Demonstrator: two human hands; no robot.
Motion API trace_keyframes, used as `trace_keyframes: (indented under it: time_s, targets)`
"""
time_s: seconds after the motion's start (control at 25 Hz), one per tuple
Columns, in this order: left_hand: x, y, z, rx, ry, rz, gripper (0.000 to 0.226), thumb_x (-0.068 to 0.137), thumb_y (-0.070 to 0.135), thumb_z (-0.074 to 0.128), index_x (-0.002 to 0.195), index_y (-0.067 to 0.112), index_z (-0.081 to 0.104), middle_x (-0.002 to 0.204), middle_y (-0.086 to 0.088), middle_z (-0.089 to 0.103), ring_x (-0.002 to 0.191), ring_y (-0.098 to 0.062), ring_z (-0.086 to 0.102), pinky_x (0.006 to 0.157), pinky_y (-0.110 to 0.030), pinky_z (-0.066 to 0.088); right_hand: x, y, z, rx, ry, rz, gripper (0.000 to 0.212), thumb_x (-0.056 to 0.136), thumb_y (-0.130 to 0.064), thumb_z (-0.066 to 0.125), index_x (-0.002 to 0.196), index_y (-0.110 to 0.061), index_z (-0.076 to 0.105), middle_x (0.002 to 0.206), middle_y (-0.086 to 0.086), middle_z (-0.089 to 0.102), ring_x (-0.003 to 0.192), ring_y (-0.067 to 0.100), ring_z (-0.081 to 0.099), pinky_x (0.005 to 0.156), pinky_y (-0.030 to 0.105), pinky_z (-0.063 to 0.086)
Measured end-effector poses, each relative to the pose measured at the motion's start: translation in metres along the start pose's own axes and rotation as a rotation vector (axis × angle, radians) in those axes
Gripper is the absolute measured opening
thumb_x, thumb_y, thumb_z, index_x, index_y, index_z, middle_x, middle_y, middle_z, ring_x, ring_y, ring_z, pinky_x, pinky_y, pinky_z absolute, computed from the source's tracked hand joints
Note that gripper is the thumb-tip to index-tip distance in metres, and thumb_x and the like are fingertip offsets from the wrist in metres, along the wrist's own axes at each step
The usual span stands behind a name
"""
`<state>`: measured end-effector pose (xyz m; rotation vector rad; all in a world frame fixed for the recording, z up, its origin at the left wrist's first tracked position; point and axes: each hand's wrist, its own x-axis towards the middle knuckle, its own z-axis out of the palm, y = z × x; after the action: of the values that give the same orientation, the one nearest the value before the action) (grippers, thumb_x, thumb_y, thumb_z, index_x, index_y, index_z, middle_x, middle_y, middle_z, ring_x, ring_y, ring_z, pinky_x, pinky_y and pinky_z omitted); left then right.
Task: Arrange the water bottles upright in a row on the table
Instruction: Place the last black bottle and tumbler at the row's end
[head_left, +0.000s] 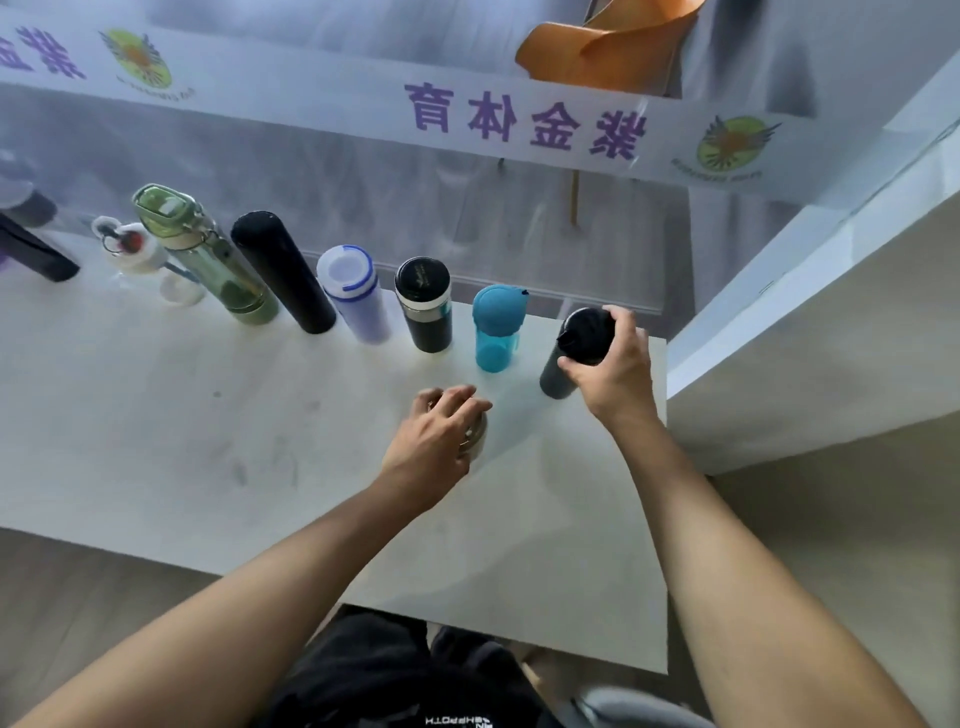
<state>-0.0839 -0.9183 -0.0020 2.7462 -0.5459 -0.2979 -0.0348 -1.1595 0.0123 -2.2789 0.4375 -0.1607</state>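
Several bottles stand upright in a row along the far edge of the white table (156, 415): a green clear bottle (208, 260), a tall black flask (285, 275), a white bottle with a blue ring (356, 296), a black tumbler (425, 304) and a teal bottle (496, 327). At the row's right end my right hand (613, 364) grips the top of a dark grey bottle (553, 376) that stands on the table. My left hand (436, 439) covers the top of a short bottle with a metal lid (478, 436), closer to me; most of it is hidden.
A small white bottle with a red cap (137, 249) and a dark object (36, 254) sit at the far left. A frosted glass wall with a lettered banner (519, 119) runs behind the row. A white ledge (779, 322) borders the table's right side.
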Motion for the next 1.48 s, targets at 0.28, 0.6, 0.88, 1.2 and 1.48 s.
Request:
trace_keyframes:
  time_s: [0.28,0.6,0.88,1.2,1.48]
  targets:
    - [0.006,0.016,0.013,0.101,-0.007,-0.069,0.073,0.076,0.019,0.071,0.139,0.036,0.038,0.153,0.003,0.036,0.129,-0.033,0.033,0.09,-0.048,0.052,0.035,0.012,0.002,-0.014,-0.039,-0.013,0.077,0.074,-0.019,0.085,0.139,-0.018,0.045,0.13,0.012,0.05,0.119,0.027,0.054,0.095,0.02,0.035]
    - [-0.002,0.025,0.021,0.09,0.047,-0.116,0.072,0.072,0.012,0.068,0.135,0.035,0.042,0.151,0.003,0.036,0.128,-0.033,0.034,0.092,-0.049,0.051,0.045,0.02,0.003,0.026,-0.045,0.007,0.078,0.076,-0.022,0.084,0.142,-0.02,0.042,0.134,0.011,0.047,0.122,0.026,0.053,0.095,0.017,0.033]
    - [-0.011,0.025,0.016,0.026,0.048,-0.15,0.084,0.068,0.003,0.069,0.139,0.039,0.043,0.15,-0.01,0.03,0.125,-0.036,0.036,0.087,-0.046,0.054,0.037,0.022,0.0,0.051,-0.045,0.052,0.098,0.076,-0.029,0.086,0.154,-0.025,0.027,0.144,0.014,0.041,0.133,0.025,0.044,0.104,0.024,0.034]
    - [0.013,0.058,0.023,-0.059,-0.027,-0.021,0.094,0.071,0.011,0.079,0.145,0.038,0.03,0.144,-0.005,0.03,0.128,-0.032,0.033,0.089,-0.047,0.055,-0.102,0.06,0.011,-0.143,-0.25,-0.029,0.074,0.089,-0.025,0.071,0.151,-0.032,0.031,0.149,0.0,0.042,0.135,0.02,0.046,0.113,0.033,0.041]
    - [0.045,0.095,0.028,-0.219,-0.273,0.177,0.098,0.076,-0.011,0.063,0.151,0.036,0.019,0.146,-0.002,0.033,0.127,-0.026,0.045,0.098,-0.034,0.049,-0.132,0.081,-0.007,0.11,-0.127,0.127,0.094,0.079,-0.04,0.082,0.153,-0.032,0.024,0.153,-0.007,0.038,0.141,0.011,0.039,0.114,0.03,0.042]
